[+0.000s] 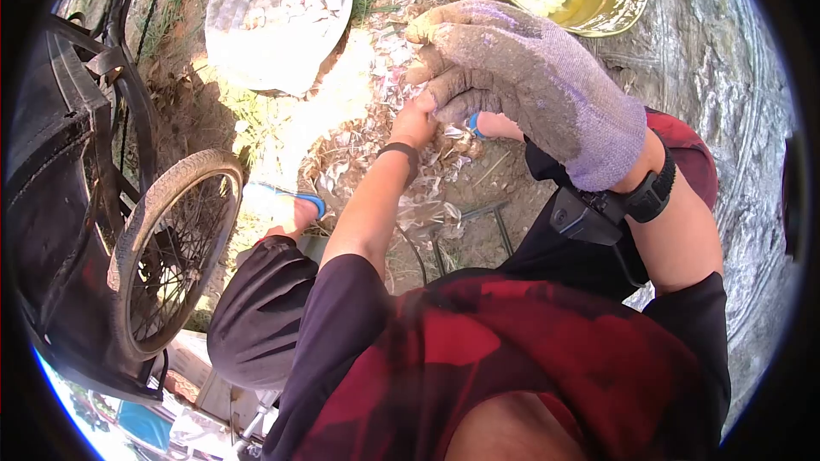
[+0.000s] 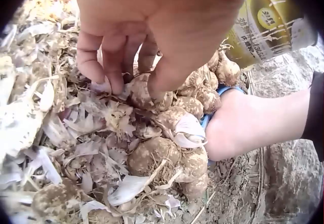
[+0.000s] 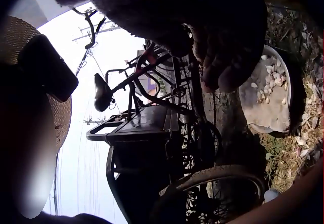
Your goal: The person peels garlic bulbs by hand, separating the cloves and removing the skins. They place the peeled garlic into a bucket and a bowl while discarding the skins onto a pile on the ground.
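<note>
My bare left hand (image 2: 152, 26) reaches down into a heap of soil-coated garlic bulbs. Its thumb and fingers pinch one garlic bulb (image 2: 140, 91), partly hidden under the hand. More bulbs (image 2: 154, 155) lie just below it, among papery skins (image 2: 109, 115). My right hand (image 1: 530, 77) wears a dirty purple-grey glove and is raised above the left, palm turned inward, fingers loosely bent. Nothing shows between its fingers in the head view; in the right wrist view the glove (image 3: 228, 47) is mostly in shadow.
A shallow pale basin (image 1: 286, 68) with loose cloves stands at the far left. Beyond my right hand is a yellow tub (image 1: 598, 21) holding peeled cloves. A cart wheel (image 1: 137, 290) stands at my left. My sandalled feet (image 1: 299, 212) flank the heap.
</note>
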